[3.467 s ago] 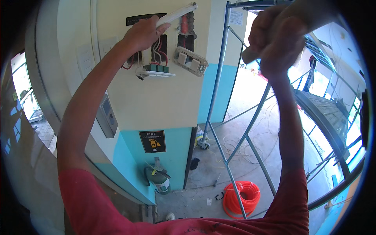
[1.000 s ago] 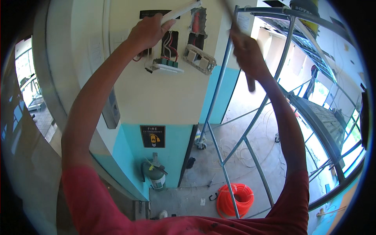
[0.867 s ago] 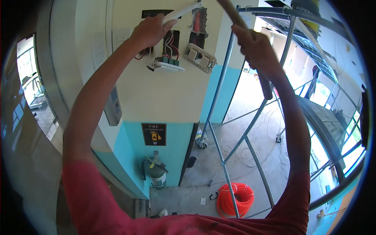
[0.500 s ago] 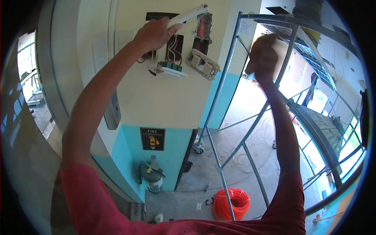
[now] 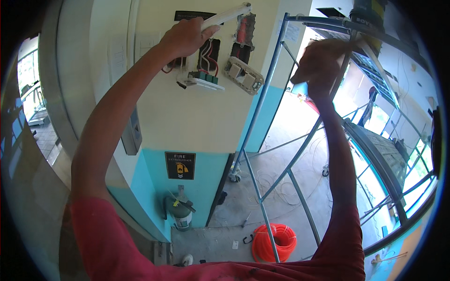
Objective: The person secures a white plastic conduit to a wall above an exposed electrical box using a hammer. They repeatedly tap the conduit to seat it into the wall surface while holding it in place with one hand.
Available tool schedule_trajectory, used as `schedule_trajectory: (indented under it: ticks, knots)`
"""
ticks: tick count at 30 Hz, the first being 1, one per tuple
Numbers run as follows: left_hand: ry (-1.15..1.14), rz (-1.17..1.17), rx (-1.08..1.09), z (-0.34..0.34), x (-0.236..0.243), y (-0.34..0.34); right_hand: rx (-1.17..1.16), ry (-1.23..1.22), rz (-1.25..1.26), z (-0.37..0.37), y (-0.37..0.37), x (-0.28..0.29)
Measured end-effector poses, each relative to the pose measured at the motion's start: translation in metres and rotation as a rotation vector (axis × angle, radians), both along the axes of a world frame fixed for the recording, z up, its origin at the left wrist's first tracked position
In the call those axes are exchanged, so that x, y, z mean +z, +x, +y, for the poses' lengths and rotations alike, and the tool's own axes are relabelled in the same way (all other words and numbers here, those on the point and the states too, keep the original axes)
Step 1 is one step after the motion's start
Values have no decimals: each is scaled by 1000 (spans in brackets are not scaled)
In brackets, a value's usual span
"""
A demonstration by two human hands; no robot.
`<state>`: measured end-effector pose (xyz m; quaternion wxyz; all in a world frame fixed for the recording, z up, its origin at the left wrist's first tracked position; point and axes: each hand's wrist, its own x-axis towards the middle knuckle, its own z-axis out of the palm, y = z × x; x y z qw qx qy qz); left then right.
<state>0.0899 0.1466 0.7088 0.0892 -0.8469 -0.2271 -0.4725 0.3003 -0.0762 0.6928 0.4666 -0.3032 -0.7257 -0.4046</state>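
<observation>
My left hand (image 5: 185,40) is closed on a long white bar (image 5: 225,15), its far end against the cream wall just above a rough hole holding red conduit (image 5: 243,29). Below are a box cutout with red and white wires (image 5: 208,54), a hanging green-backed plate (image 5: 206,84) and a tilted switch plate (image 5: 243,75). To the right, my right hand (image 5: 316,65) is a blurred fist in front of the scaffold; it grips a handled tool whose shape is smeared by motion.
Metal scaffolding (image 5: 304,136) fills the right side, a bucket (image 5: 368,18) high on it. Below are an orange hose coil (image 5: 272,253), loose cables (image 5: 286,189) and a fire extinguisher (image 5: 180,215) beneath its sign (image 5: 180,165). A doorway (image 5: 35,103) shows at far left.
My right hand and its tool have swung about: further left a second ago, handle slanting across beside the wall holes, now further right and blurred. My left hand stays on the bar.
</observation>
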Motion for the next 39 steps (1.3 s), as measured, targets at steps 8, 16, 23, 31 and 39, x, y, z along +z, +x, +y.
schedule_trajectory:
  ticks: [8, 16, 23, 31, 39]
  knots:
    - [130, -63, -109, 31, 6, 6, -309, -762, 783, -29, -22, -28]
    - [-69, -1, 41, -2, 9, -3, -248, -461, 623, -78, -54, -29]
    - [-151, -40, 14, -14, -7, 13, 598, -479, -126, -102, -41, 42]
    - [-16, -62, 93, -3, 2, 10, -330, -598, 554, 3, -29, -1]
    - [-150, -22, 52, -16, -5, 9, 448, -433, 22, -97, -53, 55]
